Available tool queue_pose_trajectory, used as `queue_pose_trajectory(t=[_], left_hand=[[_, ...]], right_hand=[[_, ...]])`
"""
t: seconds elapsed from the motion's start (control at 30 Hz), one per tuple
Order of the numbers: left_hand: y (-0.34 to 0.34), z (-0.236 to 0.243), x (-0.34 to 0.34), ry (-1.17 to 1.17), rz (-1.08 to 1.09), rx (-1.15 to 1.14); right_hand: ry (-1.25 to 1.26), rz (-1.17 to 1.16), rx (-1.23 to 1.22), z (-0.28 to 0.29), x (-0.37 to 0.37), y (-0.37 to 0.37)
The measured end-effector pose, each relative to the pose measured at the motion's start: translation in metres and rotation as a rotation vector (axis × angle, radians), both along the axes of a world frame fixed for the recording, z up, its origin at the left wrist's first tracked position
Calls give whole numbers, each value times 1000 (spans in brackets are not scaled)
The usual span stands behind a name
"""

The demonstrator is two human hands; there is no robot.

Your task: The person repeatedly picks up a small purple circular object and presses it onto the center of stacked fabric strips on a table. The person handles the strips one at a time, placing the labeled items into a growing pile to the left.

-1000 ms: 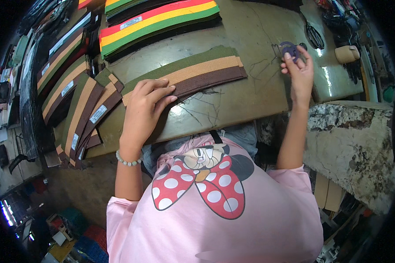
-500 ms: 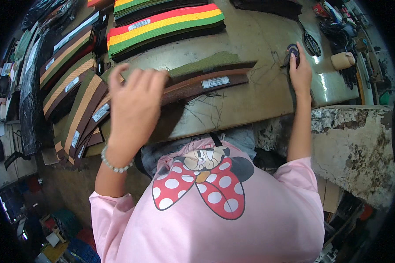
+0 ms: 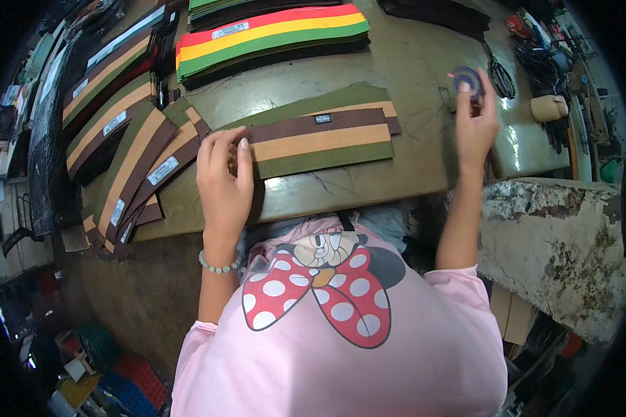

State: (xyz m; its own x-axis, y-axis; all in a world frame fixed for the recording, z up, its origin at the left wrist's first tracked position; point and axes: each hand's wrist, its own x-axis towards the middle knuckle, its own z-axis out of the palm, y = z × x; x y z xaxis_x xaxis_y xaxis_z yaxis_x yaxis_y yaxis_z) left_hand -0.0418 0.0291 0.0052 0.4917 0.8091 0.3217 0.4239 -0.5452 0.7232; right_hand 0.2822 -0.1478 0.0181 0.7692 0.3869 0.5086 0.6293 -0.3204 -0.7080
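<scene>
On the table in front of me lies a woven strip (image 3: 320, 144) striped brown, tan and green, with a small dark label on its upper edge. My left hand (image 3: 226, 167) is closed at the strip's left end, its curled fingers hiding that edge. Another green, tan and brown strip (image 3: 341, 97) sits partly beneath it, on the far side. Raised over the right of the table, my right hand (image 3: 477, 115) is closed around a small purple ring-shaped thing (image 3: 468, 78). I cannot make out exactly what it is.
Fanned strips with white labels (image 3: 139, 156) lie left of my left hand. A stack of red, yellow and green strips (image 3: 275, 38) is at the back. Black-handled scissors (image 3: 501, 76) and a beige roll (image 3: 548, 108) lie at the right. Loose threads are scattered about.
My left hand has come down and rightward onto the strip's left end. The strip now shows its broad striped face, no longer its white label. My right hand has lifted slightly with the ring-shaped thing.
</scene>
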Motion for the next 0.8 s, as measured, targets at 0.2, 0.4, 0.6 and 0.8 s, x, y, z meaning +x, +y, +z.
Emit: queue_pose_trajectory(t=[0.2, 0.4, 0.6, 0.8], left_hand=[[5, -2, -10, -59, 5, -43], [4, -8, -12, -109, 35, -52], [3, 1, -7, 26, 3, -69], [10, -5, -20, -131, -63, -159]], right_hand=[[412, 363, -54, -22, -116, 57], [439, 333, 0, -19, -121, 64], [363, 542, 30, -13, -158, 98], [300, 498, -99, -22, -179, 123]])
